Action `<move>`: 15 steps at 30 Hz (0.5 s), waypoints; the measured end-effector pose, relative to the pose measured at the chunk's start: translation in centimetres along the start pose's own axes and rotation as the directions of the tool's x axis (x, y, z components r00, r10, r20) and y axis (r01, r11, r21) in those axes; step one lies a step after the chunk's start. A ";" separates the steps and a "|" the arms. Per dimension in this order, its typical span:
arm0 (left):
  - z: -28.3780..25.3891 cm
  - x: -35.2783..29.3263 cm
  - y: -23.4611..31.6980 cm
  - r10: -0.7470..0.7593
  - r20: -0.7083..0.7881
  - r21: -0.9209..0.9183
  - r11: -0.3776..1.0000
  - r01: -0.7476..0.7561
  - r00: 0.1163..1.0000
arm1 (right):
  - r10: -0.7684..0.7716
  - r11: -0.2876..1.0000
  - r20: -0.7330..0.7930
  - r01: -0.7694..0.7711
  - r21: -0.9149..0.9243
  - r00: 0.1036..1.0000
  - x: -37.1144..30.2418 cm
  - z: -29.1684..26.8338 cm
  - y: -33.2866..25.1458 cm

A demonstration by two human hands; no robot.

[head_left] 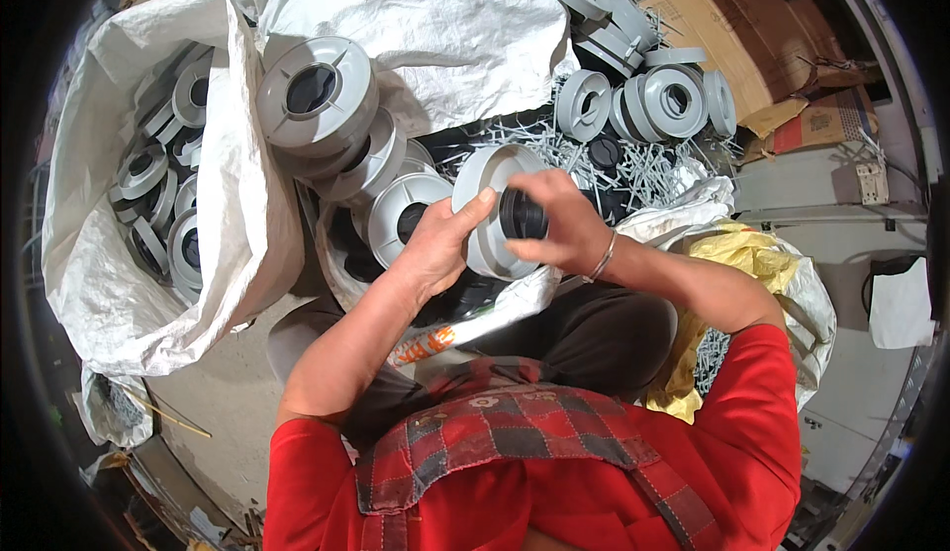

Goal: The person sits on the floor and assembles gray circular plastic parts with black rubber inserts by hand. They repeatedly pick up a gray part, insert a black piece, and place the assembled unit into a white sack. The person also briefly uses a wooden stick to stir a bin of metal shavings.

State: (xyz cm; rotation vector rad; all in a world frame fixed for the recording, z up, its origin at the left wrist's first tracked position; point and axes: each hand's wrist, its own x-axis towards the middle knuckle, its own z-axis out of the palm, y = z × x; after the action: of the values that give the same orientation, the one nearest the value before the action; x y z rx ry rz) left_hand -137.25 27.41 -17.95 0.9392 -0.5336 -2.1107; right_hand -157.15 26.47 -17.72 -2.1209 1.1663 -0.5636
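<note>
In front of my lap a round grey plastic flange [481,246] is held tilted, its open side facing right. My left hand [442,241] grips its left rim, thumb on the near face and fingers behind. A ribbed black plastic cap [524,215] sits at the flange's middle. My right hand [572,223] closes around this cap, thumb below and slightly blurred fingers above. Whether the cap is fully seated cannot be seen. Just left of the held flange lies another grey flange [403,198] with a black centre.
Stacked grey flanges [341,81] stand at far left, beside an open white woven sack [89,299] holding several more. Loose grey flanges [683,96] are piled at far right near thin grey plastic strips [643,180]. A yellow-and-white sack [762,254] lies by my right arm.
</note>
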 end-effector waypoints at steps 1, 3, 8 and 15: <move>0.0 0.2 -0.4 0.030 -0.017 -0.001 1.000 -0.030 0.999 | 0.121 0.991 -0.140 -0.112 0.077 0.983 0.2 1.2 0.8; -0.7 0.7 -1.0 0.104 -0.043 0.168 0.981 -0.096 0.994 | 0.525 0.415 0.432 -0.664 0.621 0.733 0.8 0.3 1.1; -1.0 0.7 -1.0 0.186 -0.085 0.364 0.920 -0.143 0.979 | 0.182 0.946 0.081 -0.197 0.256 0.980 1.3 -1.0 1.5; -1.4 1.2 -1.4 0.347 0.339 0.933 -0.002 -0.360 0.874 | 0.479 0.876 -0.222 -0.479 0.061 0.849 5.7 0.7 15.5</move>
State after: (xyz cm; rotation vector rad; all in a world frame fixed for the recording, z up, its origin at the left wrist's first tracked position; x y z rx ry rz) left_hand -137.36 27.25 -20.23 1.2441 -2.1679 -0.9706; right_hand -162.80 15.65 -28.88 -1.6895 1.7547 -0.5817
